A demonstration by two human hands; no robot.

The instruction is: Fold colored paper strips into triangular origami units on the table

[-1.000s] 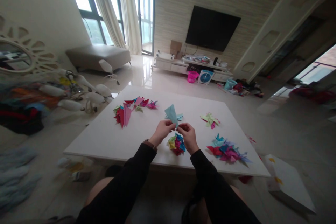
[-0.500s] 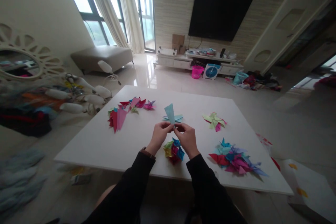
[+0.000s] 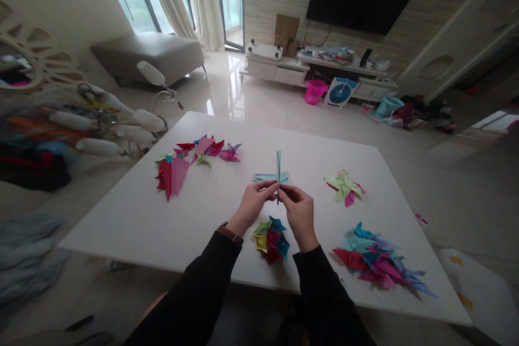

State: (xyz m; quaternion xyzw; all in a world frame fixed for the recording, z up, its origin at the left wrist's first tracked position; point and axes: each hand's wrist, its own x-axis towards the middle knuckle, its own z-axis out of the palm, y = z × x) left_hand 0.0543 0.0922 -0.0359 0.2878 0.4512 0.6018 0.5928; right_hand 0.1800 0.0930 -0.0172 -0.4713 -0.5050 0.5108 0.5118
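A light blue folded paper piece (image 3: 278, 165) stands upright, edge-on to me, above the middle of the white table (image 3: 227, 216). My left hand (image 3: 253, 203) pinches its lower end from the left. From the right, my right hand (image 3: 298, 211) pinches the same end with thumb and finger. Just behind the hands lie more light blue folded papers (image 3: 265, 177), partly covered by the fingers. Below the hands, close to the table's front edge, sits a cluster of multicoloured folded paper stars (image 3: 271, 240).
Pink and red folded papers (image 3: 178, 170) lie at the table's left. On the right are a pale green and pink group (image 3: 344, 186) and a pile of blue, red and magenta paper shapes (image 3: 381, 259). A white lamp (image 3: 133, 124) stands left of the table.
The held light blue paper has turned from showing its broad face to standing edge-on. Both hands still hold its lower end. The camera view has tilted downward.
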